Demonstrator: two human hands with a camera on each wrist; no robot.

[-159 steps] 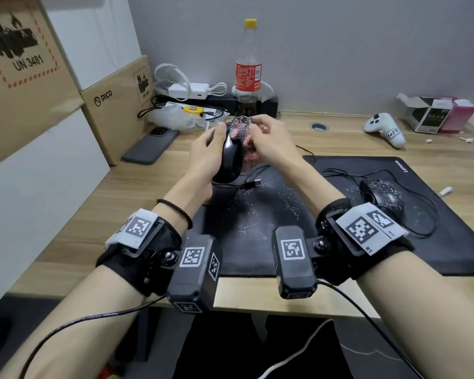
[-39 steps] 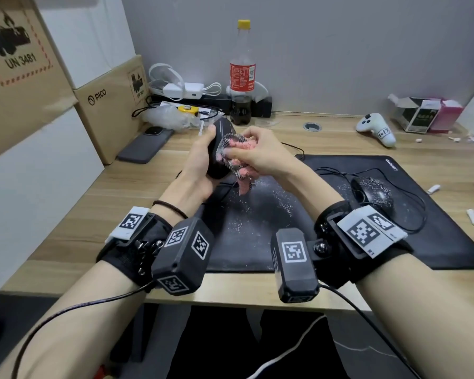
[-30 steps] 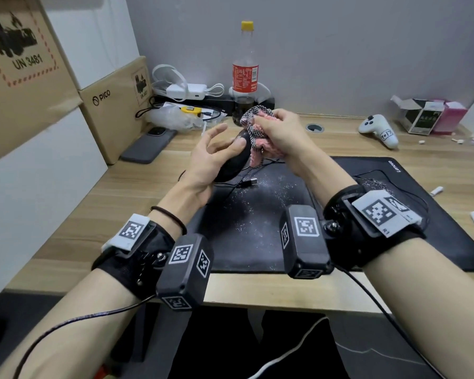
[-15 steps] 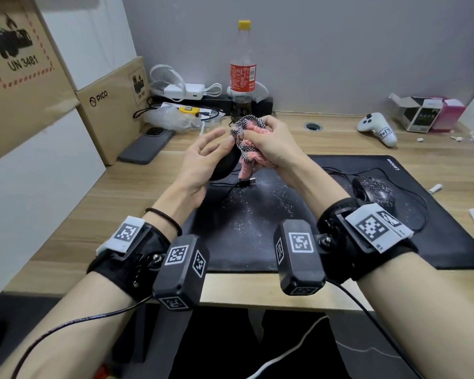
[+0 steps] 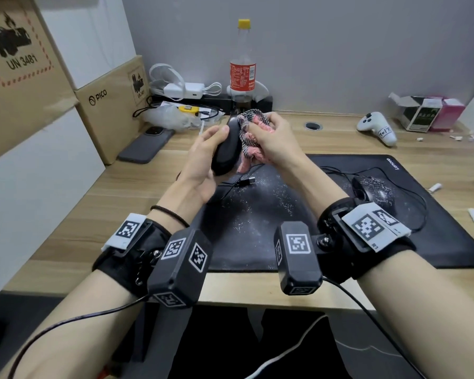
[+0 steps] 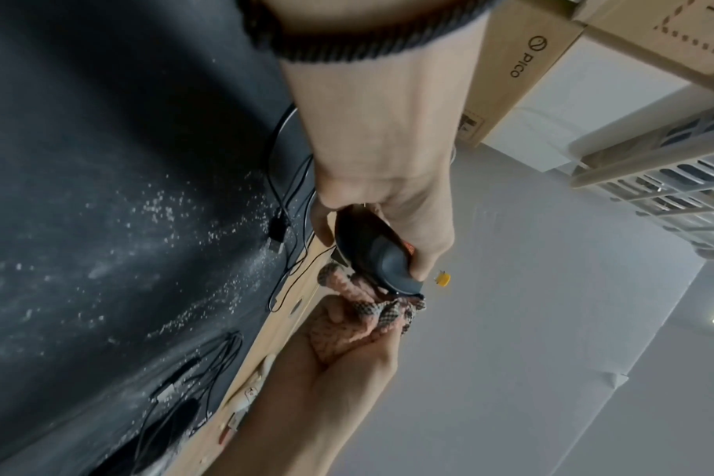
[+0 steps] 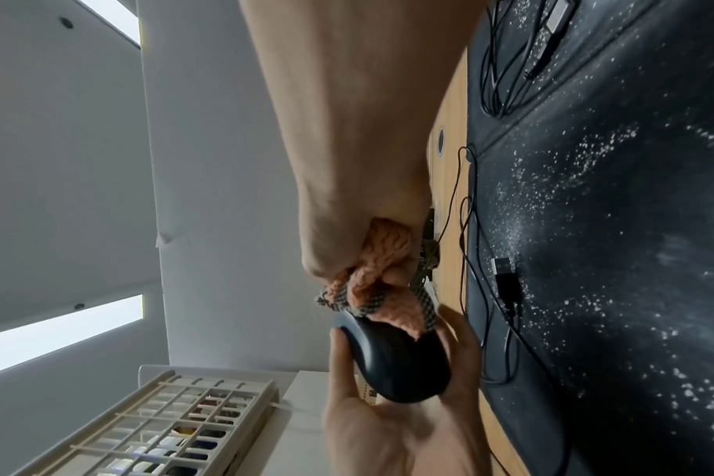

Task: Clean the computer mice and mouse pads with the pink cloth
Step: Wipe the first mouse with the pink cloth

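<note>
My left hand (image 5: 207,157) grips a black computer mouse (image 5: 226,149) in the air above the left end of the black mouse pad (image 5: 257,214). The same mouse (image 6: 371,254) (image 7: 396,357) shows in both wrist views, thumb on one side and fingers on the other. My right hand (image 5: 274,143) grips the bunched pink cloth (image 5: 251,132) with a checked edge and presses it against the mouse's front end. A second black mouse (image 5: 375,191), dusted with white specks, lies on the pad at the right. White specks cover the pad's middle.
A cola bottle (image 5: 242,69), chargers and cables stand at the back of the wooden desk (image 5: 93,203). A phone (image 5: 147,144) and cardboard boxes (image 5: 112,105) are at the left. A white controller (image 5: 378,128) and small boxes (image 5: 427,112) sit at the back right. The mouse's USB plug (image 5: 248,181) lies on the pad.
The cloth has moved back and forth over the held mouse, from its side to its front end. My left hand has turned the mouse more upright and closed its thumb on it.
</note>
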